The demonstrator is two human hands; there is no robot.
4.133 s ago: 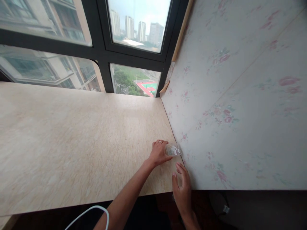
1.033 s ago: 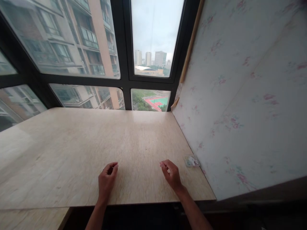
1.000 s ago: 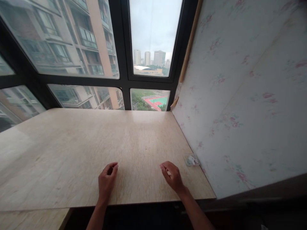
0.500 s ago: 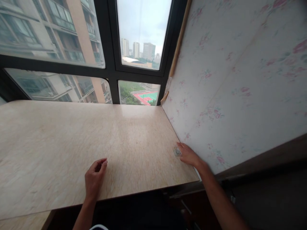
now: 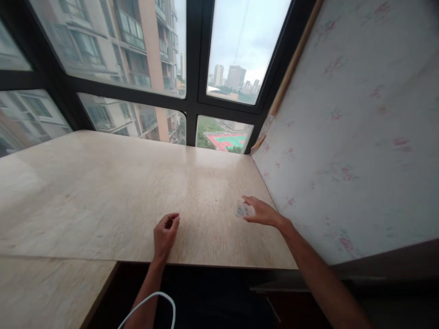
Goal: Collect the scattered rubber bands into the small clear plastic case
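Observation:
My right hand point(image 5: 259, 212) grips a small clear plastic packet or box point(image 5: 243, 210) between thumb and fingers, just over the stone countertop point(image 5: 206, 246). Greyish contents show through it, too small to name. To the left, my left hand point(image 5: 165, 235) is closed in a pinch, thumb against forefinger. A tiny pale speck shows at those fingertips, but its kind cannot be made out. Both hands are low over the counter, a forearm's width or more apart.
Dark-framed windows point(image 5: 192, 68) rise behind the counter. A flower-patterned wall point(image 5: 343, 137) borders it on the right. A white cord point(image 5: 161, 294) loops over my left forearm. At lower left another stone slab point(image 5: 51, 288) adjoins the counter's front edge.
The view has swung left. My right hand has carried the clear packet or box away from the wall, leftward toward my left hand. The left hand keeps its pinch.

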